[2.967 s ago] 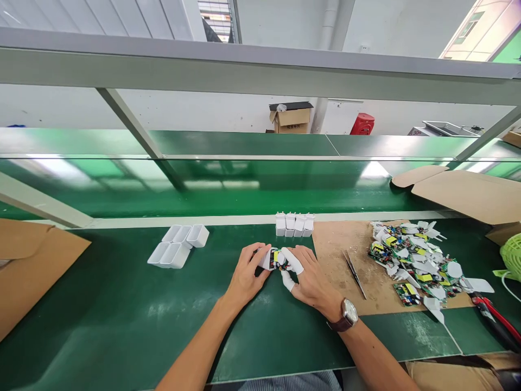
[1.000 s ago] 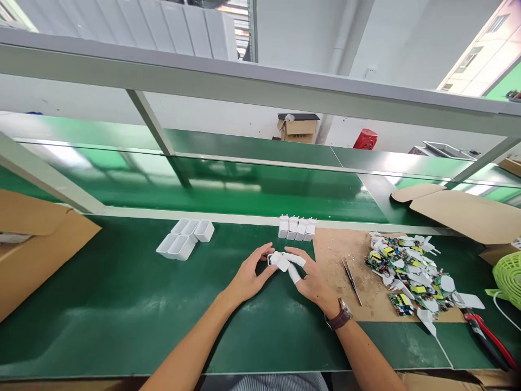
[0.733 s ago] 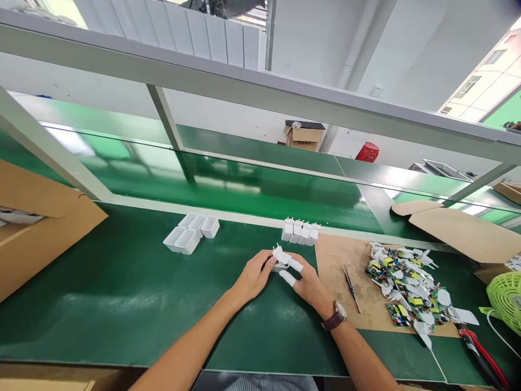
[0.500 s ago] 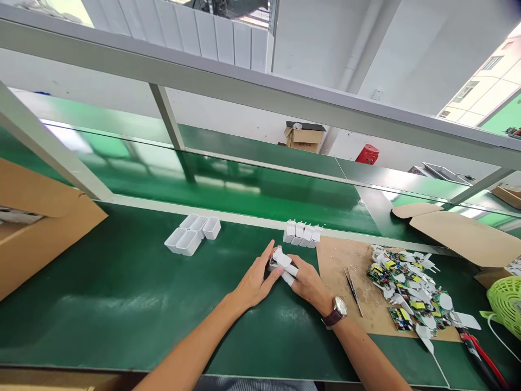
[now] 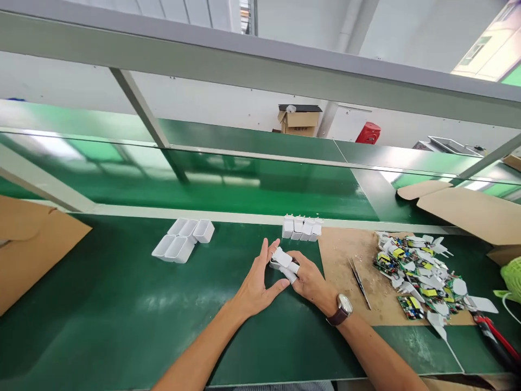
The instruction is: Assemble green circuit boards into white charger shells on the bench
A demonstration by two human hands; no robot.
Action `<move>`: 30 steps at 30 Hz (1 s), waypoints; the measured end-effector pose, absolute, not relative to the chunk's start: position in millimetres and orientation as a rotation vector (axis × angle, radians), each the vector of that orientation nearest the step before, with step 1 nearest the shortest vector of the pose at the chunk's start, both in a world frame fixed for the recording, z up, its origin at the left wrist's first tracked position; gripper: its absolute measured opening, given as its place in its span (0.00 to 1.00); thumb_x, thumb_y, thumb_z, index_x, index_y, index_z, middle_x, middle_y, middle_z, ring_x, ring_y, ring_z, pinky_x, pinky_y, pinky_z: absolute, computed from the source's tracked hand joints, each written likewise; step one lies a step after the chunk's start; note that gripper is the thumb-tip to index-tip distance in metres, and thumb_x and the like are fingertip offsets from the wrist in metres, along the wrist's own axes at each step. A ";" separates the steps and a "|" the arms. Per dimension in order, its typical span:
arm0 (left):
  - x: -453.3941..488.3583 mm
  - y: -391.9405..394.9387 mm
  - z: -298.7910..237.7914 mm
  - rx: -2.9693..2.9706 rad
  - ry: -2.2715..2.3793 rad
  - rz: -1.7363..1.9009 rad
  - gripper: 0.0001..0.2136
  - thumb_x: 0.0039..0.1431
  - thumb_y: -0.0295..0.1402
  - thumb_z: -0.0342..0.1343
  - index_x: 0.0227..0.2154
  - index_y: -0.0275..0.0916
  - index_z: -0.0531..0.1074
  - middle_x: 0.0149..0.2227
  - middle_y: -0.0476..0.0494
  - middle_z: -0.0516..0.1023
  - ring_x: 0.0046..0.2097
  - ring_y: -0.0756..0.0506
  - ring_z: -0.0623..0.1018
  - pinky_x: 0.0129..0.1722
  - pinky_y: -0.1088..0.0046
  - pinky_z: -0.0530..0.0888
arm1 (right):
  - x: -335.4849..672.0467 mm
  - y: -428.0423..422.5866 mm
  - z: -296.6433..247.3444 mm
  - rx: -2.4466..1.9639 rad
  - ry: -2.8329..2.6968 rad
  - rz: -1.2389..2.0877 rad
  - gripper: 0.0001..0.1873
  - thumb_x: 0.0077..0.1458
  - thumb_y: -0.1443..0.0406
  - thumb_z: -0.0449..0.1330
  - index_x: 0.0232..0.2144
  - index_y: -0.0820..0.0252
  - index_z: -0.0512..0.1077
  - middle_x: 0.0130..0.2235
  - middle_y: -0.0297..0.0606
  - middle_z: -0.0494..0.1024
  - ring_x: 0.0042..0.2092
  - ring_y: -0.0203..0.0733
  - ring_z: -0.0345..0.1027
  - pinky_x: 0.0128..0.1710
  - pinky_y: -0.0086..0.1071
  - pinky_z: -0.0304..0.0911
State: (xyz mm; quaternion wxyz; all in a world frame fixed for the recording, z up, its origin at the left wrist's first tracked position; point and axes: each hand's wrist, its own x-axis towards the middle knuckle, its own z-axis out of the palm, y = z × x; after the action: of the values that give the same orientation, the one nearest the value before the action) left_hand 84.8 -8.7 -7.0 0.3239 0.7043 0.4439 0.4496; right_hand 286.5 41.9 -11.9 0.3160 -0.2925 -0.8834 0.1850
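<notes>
My right hand (image 5: 311, 279) grips a small white plastic casing (image 5: 281, 257) with a prong-like bit at its far end. White coverings, apparently finger cots, sit on the right thumb and forefinger. Just left of the casing is my left hand (image 5: 257, 285), its thumb spread wide from its fingers. Its fingertips are by the casing's far end; whether they touch it I cannot tell. Beyond the hands stands a row of several filled white casings (image 5: 302, 228). To the left, several open white casings (image 5: 179, 241) are grouped on the green bench (image 5: 122, 304).
On a brown board (image 5: 340, 271) at the right lie tweezers (image 5: 359, 283) and a heap of circuit boards with white parts (image 5: 427, 274). Red-and-black-handled pliers (image 5: 499, 336) lie beside it. Cardboard boxes flank the bench, one at the left (image 5: 36, 244). A metal rail (image 5: 244, 65) crosses above.
My left thumb has come away from the casing and spread outward. The casing stays in my right hand. The camera view has tilted down somewhat.
</notes>
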 end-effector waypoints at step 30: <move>83.0 -6.1 -7.0 1.895 1.400 1.360 0.17 0.71 0.36 0.52 0.60 0.45 0.71 0.52 0.38 0.73 0.52 0.43 0.76 0.52 0.62 0.76 | 276.8 27.4 -4.4 -0.887 -2.332 0.461 0.17 0.68 0.67 0.54 0.57 0.55 0.70 0.48 0.47 0.74 0.46 0.50 0.72 0.44 0.43 0.75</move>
State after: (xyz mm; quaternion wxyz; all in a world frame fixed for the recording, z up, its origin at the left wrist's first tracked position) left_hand 83.0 -6.1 -7.0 0.2089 0.6811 0.5033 0.4890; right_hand 276.8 27.4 -4.4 0.2979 -0.3337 -0.8774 0.1735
